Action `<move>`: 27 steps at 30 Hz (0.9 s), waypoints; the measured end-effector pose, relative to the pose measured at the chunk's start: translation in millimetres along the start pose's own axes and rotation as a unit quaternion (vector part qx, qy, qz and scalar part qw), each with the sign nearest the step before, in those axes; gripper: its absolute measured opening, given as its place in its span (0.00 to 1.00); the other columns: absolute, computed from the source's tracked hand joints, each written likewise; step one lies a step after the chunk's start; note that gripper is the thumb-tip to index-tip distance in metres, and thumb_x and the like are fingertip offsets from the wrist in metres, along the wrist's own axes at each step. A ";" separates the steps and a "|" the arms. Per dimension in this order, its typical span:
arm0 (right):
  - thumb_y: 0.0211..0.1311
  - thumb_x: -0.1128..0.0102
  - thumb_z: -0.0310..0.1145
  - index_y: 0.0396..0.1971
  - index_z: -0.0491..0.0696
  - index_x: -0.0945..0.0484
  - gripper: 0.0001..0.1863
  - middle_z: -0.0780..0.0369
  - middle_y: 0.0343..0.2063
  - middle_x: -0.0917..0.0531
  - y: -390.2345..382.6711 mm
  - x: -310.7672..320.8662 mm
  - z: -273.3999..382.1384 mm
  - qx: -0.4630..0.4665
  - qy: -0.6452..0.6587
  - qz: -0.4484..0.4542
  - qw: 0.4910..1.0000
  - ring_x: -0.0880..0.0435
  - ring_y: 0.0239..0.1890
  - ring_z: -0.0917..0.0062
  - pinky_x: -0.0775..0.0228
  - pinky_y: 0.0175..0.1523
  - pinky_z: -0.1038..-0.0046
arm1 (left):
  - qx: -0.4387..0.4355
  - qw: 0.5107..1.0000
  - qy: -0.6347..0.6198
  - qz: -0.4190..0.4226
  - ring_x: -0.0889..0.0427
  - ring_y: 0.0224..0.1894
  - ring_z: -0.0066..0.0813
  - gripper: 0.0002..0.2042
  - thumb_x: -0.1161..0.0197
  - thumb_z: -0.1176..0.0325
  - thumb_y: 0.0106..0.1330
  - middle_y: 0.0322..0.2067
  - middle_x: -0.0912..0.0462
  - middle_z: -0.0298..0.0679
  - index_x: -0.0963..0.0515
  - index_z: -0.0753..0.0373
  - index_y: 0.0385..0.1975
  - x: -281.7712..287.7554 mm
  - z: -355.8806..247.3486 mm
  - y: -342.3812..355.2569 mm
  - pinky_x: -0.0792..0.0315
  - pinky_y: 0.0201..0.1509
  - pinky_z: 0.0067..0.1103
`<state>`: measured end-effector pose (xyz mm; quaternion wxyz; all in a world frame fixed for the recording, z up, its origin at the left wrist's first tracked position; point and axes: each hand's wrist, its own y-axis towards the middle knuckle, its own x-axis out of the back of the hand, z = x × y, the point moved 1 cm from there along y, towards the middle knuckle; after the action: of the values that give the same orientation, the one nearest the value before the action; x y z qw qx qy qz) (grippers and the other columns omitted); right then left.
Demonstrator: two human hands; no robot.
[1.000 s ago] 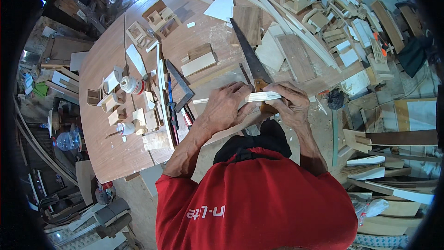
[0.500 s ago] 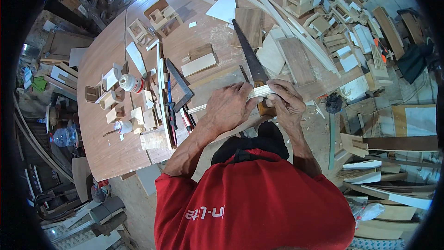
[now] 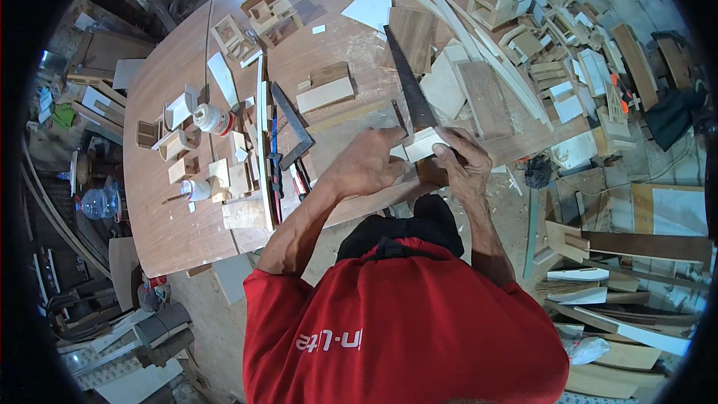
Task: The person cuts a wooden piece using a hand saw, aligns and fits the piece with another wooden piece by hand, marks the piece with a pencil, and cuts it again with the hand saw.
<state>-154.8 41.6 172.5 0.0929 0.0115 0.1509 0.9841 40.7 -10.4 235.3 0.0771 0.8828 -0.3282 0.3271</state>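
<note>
Near the table's front edge, my left hand has its fingers closed on a bundle of pale wood strips. My right hand grips the right end of the same strips, thumb pressed on the near face. Under them is the wooden handle of a handsaw, whose dark blade reaches up across the table, with a narrow dark tool beside it. A metal square lies left of my left hand.
The wooden table holds glue bottles, small wooden box pieces, long strips and boards. Piles of wooden parts crowd the right. Offcuts lie low at right.
The strips in my hands are tilted more steeply, with their broad face more visible; their left end no longer shows beyond my left hand. Both forearms have shifted slightly left in view.
</note>
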 end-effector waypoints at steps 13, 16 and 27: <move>0.61 0.36 0.23 0.47 0.41 0.18 0.14 0.63 0.37 0.17 -1.3 1.7 -6.0 -0.060 -0.024 0.061 0.996 0.22 0.36 0.83 0.29 0.39 0.82 | 0.051 0.992 -0.095 0.063 0.20 0.28 0.28 0.08 0.37 0.74 0.60 0.26 0.22 0.43 0.24 0.75 0.34 -9.0 15.3 3.0 0.27 0.33 0.26; 0.60 0.36 0.23 0.48 0.41 0.19 0.15 0.63 0.36 0.18 -1.9 0.7 -4.8 -0.058 -0.020 0.068 0.996 0.22 0.35 0.83 0.29 0.39 0.82 | 0.065 0.990 -0.103 0.064 0.20 0.27 0.25 0.09 0.38 0.72 0.64 0.25 0.23 0.40 0.24 0.74 0.33 -14.2 22.2 3.4 0.27 0.31 0.24; 0.60 0.36 0.23 0.48 0.42 0.18 0.15 0.60 0.38 0.17 -0.6 3.3 -7.8 -0.054 -0.049 0.073 0.995 0.21 0.39 0.80 0.29 0.43 0.79 | 0.051 0.992 -0.096 0.060 0.21 0.25 0.24 0.11 0.40 0.69 0.67 0.23 0.24 0.39 0.24 0.74 0.32 -12.1 20.6 5.2 0.28 0.28 0.23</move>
<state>-158.3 40.5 164.8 0.0288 0.0653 0.0919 0.9932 41.3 -15.3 211.3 -0.0192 0.8915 -0.3695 0.2614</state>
